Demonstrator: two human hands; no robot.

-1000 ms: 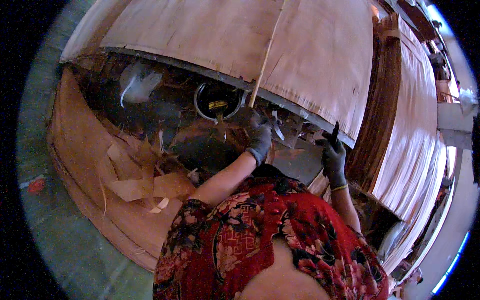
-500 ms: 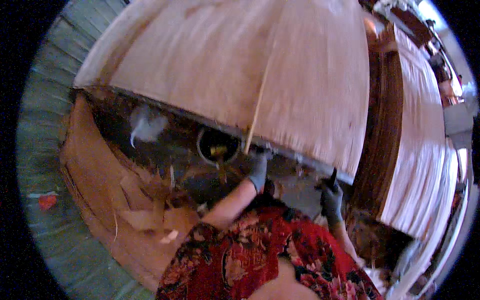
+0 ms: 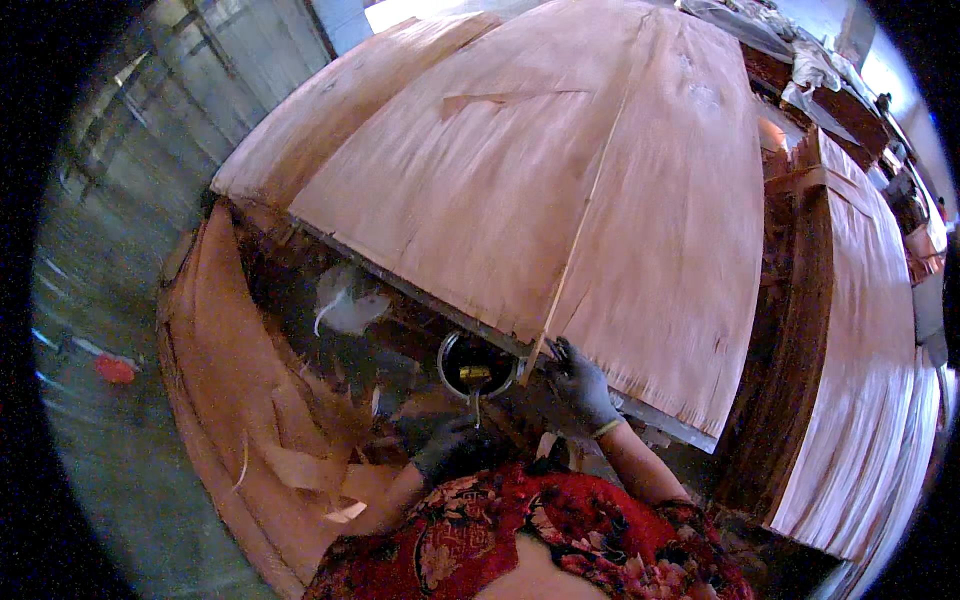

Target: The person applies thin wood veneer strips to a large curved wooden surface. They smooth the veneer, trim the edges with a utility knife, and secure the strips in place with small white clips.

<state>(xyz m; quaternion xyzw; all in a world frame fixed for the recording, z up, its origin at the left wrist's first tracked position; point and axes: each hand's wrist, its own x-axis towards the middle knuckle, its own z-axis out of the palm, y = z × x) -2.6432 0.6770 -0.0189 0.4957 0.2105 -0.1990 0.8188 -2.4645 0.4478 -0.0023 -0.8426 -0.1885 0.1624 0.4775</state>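
Note:
A broad sheet of pale wood veneer (image 3: pixel 480 200) lies across the worktable in front of me. One thin, straight wooden strip (image 3: pixel 590 205) runs along it and juts past the near edge. My right hand (image 3: pixel 580 390), in a grey glove, is at that edge beside the strip's lower end. Its fingers are bent together over something dark that I cannot make out. Lower and to the left, my left hand (image 3: pixel 448 445), also gloved, is close to my body, dark and blurred; its fingers do not show clearly. Just above it is a round container (image 3: pixel 445 362) with a yellow object (image 3: pixel 473 374) inside.
Torn brown veneer pieces (image 3: pixel 285 450) heap up at the left below the table edge. A whitish plastic bag (image 3: pixel 352 305) hangs under that edge. Another tall veneer stack (image 3: pixel 850 360) stands to the right. Greenish floor (image 3: pixel 110 480) with a red item (image 3: pixel 115 369) lies far left.
My left hand has left the strip's lower end and drawn back left toward my body. My right hand has moved left along the edge to the strip. The view has shifted.

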